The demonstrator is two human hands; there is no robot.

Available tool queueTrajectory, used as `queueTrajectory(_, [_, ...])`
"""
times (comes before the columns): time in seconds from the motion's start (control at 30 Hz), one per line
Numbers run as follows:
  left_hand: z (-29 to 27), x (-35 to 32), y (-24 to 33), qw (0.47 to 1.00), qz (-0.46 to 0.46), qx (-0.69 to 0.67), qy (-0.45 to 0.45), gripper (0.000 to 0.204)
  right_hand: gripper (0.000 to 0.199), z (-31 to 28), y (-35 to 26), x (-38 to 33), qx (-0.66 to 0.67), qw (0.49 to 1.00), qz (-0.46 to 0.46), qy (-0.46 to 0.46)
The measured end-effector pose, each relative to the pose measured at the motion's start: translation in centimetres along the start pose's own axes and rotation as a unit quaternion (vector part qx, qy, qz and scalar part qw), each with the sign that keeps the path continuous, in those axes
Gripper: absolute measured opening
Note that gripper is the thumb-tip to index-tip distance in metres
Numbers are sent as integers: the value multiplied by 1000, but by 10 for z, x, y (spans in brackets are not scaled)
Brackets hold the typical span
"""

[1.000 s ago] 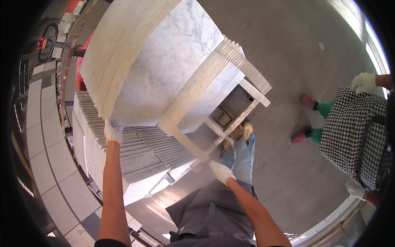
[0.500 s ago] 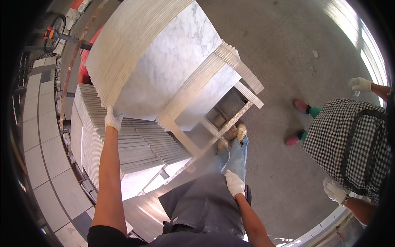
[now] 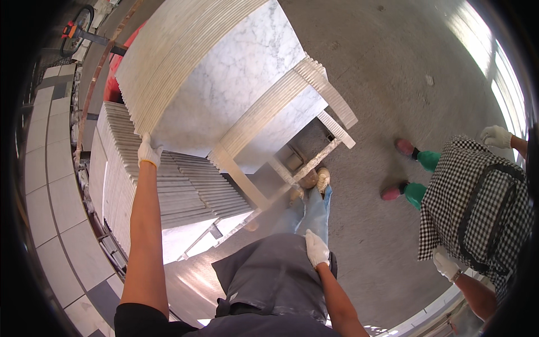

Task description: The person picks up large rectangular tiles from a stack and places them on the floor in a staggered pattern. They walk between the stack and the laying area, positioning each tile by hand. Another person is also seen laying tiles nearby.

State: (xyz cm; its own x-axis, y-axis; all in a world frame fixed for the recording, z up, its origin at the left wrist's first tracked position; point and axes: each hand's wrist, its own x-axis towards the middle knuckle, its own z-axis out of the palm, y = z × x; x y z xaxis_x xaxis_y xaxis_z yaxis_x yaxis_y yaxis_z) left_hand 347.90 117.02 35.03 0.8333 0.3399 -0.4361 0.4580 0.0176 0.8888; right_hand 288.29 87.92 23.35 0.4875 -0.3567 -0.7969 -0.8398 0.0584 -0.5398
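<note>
My left hand (image 3: 149,153), in a white glove, is at the near left corner of the big stack of marble slabs (image 3: 224,95), fingers touching the slab edges; I cannot tell how tightly that grip is closed. My right hand (image 3: 317,250), gloved too, lies against the side of my dark apron (image 3: 275,264); whether that grip is together or apart, I cannot tell. The big stack is in front of me, its broad grey-veined face showing, and a smaller stack (image 3: 283,132) is just beside it on the right. Nearer to me, on the left, is a row of slabs (image 3: 179,174) set on edge. Over to my right, well apart from the stacks, a co-worker in black-and-white checked cloth (image 3: 483,196) stands on the grey floor (image 3: 376,253).
</note>
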Motion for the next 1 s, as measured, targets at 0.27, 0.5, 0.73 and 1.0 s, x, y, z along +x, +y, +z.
queueTrajectory(0.27, [2,9,-2,999,-6,13,51,72,52,0,7,7,-2,1000,-15,13])
queueTrajectory(0.5, [9,0,-1,997,8,18,72,75,52,-9,-2,7,-31,999,-19,15])
queueTrajectory(0.73, [20,-2,0,995,-8,32,96,79,52,-24,-21,14,-51,999,1,-7])
queueTrajectory(1.0, [16,-12,1,998,-10,13,60,72,52,-20,-24,17,-45,999,-12,-9])
